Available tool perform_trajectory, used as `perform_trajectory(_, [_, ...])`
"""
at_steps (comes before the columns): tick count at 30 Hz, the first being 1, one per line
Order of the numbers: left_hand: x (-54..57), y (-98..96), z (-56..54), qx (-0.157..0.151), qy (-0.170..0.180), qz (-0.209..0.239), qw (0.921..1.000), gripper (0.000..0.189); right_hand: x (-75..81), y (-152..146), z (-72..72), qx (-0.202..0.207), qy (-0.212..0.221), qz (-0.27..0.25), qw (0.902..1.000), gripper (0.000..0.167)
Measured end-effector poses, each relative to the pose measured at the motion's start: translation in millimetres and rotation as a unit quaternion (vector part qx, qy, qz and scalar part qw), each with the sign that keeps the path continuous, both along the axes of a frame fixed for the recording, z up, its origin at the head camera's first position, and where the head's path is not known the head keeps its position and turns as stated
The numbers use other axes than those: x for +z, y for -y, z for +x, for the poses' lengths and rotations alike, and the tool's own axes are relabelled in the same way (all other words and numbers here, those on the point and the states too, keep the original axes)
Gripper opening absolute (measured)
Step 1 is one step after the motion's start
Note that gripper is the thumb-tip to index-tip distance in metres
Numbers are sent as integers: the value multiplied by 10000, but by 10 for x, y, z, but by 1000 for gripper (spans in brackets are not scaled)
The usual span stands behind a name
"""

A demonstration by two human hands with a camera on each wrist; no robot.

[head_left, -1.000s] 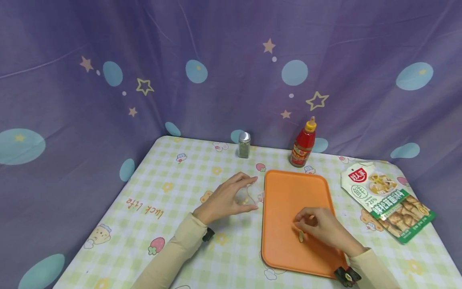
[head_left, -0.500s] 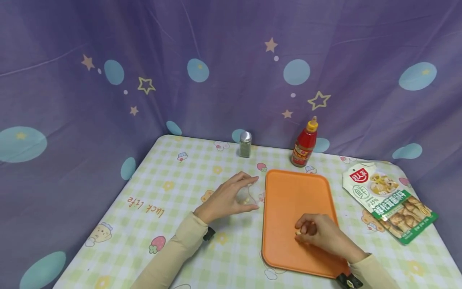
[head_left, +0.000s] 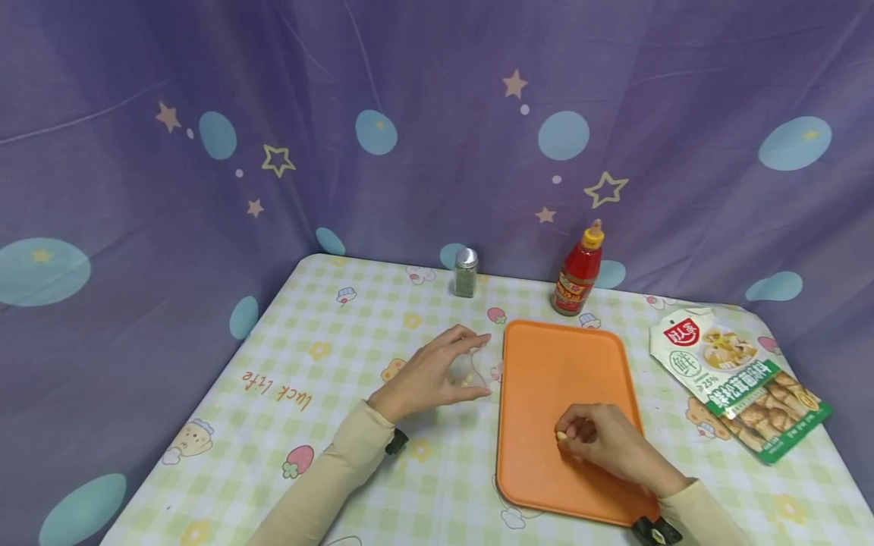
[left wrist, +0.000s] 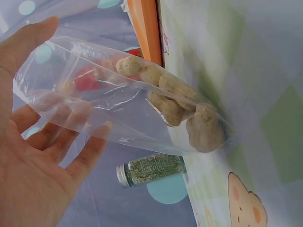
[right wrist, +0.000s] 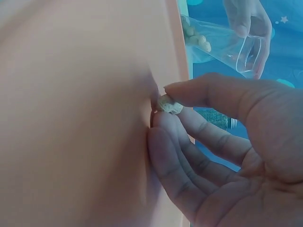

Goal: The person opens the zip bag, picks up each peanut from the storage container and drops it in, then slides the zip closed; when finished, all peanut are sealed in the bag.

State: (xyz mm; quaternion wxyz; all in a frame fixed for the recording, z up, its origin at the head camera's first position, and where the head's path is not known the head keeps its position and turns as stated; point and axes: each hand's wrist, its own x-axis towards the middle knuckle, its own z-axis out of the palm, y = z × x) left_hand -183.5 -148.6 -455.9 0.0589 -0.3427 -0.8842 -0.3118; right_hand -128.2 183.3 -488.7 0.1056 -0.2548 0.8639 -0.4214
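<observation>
My left hand (head_left: 426, 375) holds the mouth of a clear plastic bag (left wrist: 120, 111) spread wide between thumb and fingers. Several unshelled peanuts (left wrist: 204, 130) lie at the bottom of that bag, close to the tablecloth. Over the orange tray (head_left: 560, 364), my right hand (head_left: 611, 444) pinches a single peanut (right wrist: 170, 105) between thumb and fingertips, right at the tray's surface. Part of this peanut is hidden by the fingers. The bag stands just left of the tray.
At the back are a spice jar (head_left: 466, 274) with a metal cap and a red sauce bottle (head_left: 576, 273) with a yellow top. A green and white food packet (head_left: 740, 383) lies right of the tray. A purple curtain (head_left: 437, 114) hangs behind the table.
A peanut lying on the tray by my right hand is now pinched in its fingers. The right hand has shifted slightly toward me; the left hand keeps its place.
</observation>
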Motion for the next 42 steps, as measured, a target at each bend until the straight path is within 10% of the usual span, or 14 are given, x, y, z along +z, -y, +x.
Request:
perform_trajectory(17, [18, 46, 23, -21, 3, 114, 9999, 78, 192, 348, -271, -172, -820, 346, 9959, 17])
perform_trajectory(42, [39, 28, 6, -109, -24, 137, 9998, 77, 603, 947, -525, -289, -896, -623, 9936, 9])
